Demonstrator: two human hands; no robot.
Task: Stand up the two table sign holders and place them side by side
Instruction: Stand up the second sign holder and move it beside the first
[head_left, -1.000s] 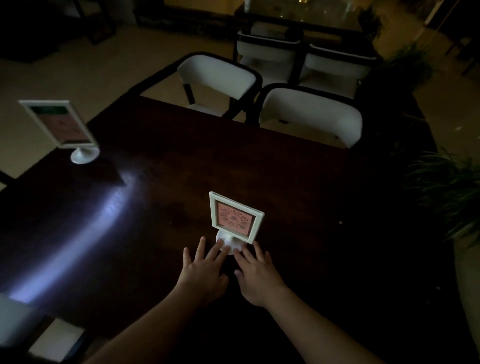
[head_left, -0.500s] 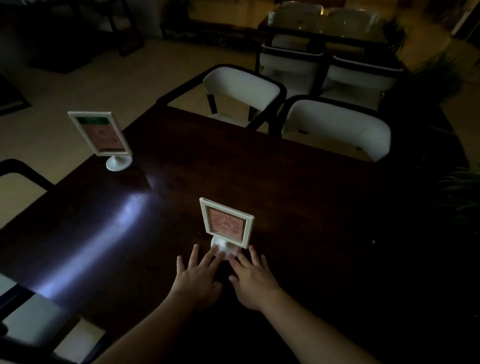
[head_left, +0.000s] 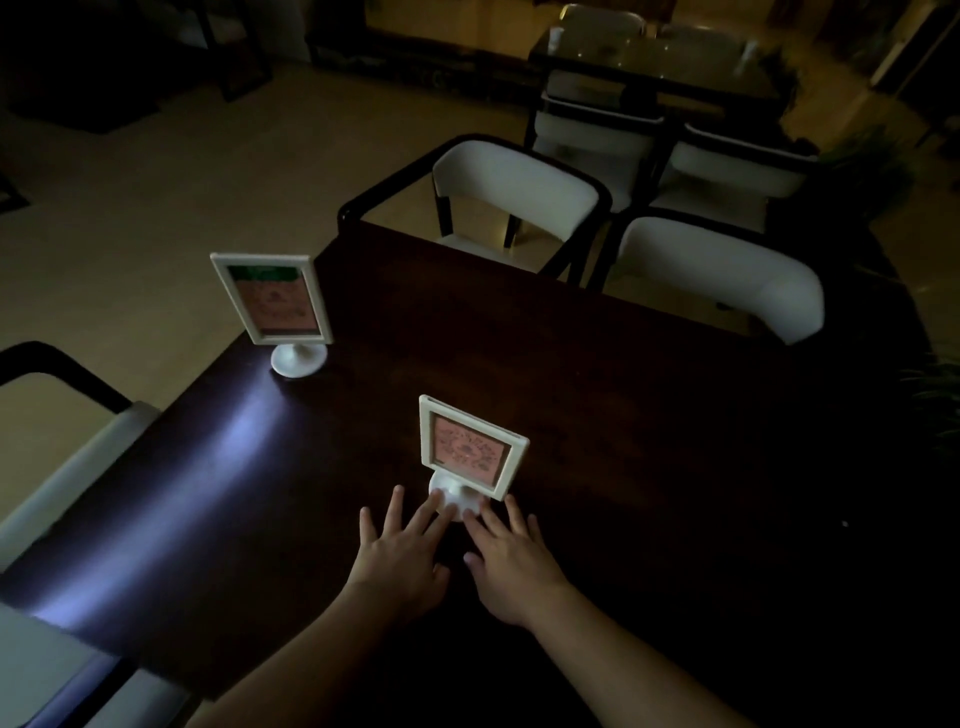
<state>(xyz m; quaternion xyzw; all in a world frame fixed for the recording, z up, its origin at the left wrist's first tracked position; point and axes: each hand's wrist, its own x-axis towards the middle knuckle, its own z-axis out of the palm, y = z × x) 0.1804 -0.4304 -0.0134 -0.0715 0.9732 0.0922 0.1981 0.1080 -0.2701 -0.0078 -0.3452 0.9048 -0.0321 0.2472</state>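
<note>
Two white-framed sign holders with pink cards stand upright on a dark wooden table (head_left: 623, 415). The near sign holder (head_left: 470, 453) stands in the middle, just beyond my hands. The far sign holder (head_left: 272, 301) stands near the table's left edge, well apart from the near one. My left hand (head_left: 402, 558) and my right hand (head_left: 511, 564) lie flat on the table with fingers spread. The fingertips of both touch the near holder's round base. Neither hand grips anything.
Two white chairs (head_left: 722, 275) with black frames stand at the table's far side. Another chair (head_left: 62, 457) sits at the left edge. A second table (head_left: 654, 57) with chairs stands further back. Plants (head_left: 935, 405) are at the right. The room is dim.
The view has shifted left, so the far sign holder now appears closer to the middle. My hands stay at the near holder's base.
</note>
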